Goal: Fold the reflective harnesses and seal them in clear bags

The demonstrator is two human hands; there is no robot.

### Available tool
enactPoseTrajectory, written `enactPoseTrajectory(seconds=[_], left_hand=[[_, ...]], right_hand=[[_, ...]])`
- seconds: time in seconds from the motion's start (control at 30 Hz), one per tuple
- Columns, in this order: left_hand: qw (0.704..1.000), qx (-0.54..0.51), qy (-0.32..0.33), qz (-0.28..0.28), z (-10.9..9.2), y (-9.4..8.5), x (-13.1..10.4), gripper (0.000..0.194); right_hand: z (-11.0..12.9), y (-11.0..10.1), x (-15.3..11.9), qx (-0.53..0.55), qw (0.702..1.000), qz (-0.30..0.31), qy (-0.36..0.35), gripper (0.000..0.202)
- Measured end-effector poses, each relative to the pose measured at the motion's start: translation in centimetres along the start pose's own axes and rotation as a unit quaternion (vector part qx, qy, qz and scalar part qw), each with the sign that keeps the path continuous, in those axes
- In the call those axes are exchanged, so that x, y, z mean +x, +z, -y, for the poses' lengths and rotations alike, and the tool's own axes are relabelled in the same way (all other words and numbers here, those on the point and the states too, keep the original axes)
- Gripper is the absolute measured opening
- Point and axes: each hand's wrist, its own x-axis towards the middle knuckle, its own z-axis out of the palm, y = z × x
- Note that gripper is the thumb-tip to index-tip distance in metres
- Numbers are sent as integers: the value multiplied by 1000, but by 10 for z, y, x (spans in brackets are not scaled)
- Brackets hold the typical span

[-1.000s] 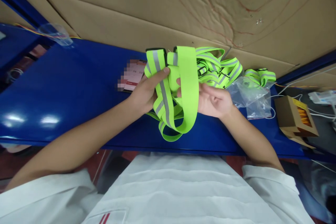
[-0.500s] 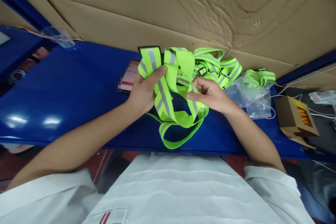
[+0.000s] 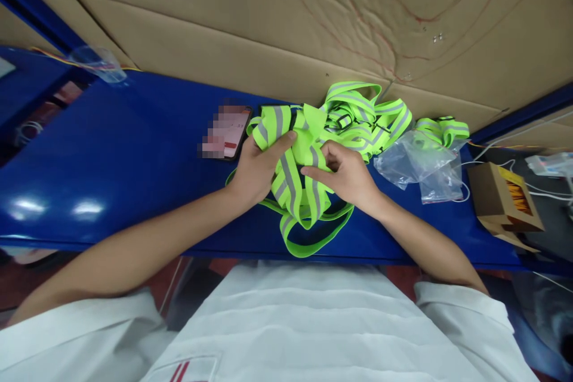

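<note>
Your left hand (image 3: 256, 172) grips the looped yellow-green strap (image 3: 290, 176) over the blue desk (image 3: 134, 161), while your right hand (image 3: 348, 173) pinches its folds at three o'clock. The strap pile (image 3: 364, 113) lies at one o'clock, the phone (image 3: 229, 131) at ten.
</note>
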Motion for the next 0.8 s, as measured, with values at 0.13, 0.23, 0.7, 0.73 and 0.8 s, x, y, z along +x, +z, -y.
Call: enactPoseTrajectory(seconds=[0.13, 0.23, 0.7, 0.73, 0.8], left_hand=[[1000, 8, 21, -4, -2, 1, -1, 24], [1000, 27, 6, 5, -5, 3, -3, 24], [997, 56, 60, 5, -4, 0, -4, 25], [996, 55, 66, 3, -4, 0, -2, 25], [996, 48, 71, 1, -5, -2, 2, 26]], right_hand=[[6, 3, -6, -1, 1000, -27, -14, 56], [11, 6, -10, 31, 999, -16, -20, 47], [12, -2, -12, 1, 998, -42, -44, 24], [14, -4, -11, 23, 998, -30, -41, 19], [17, -8, -10, 73, 997, 0, -25, 17]])
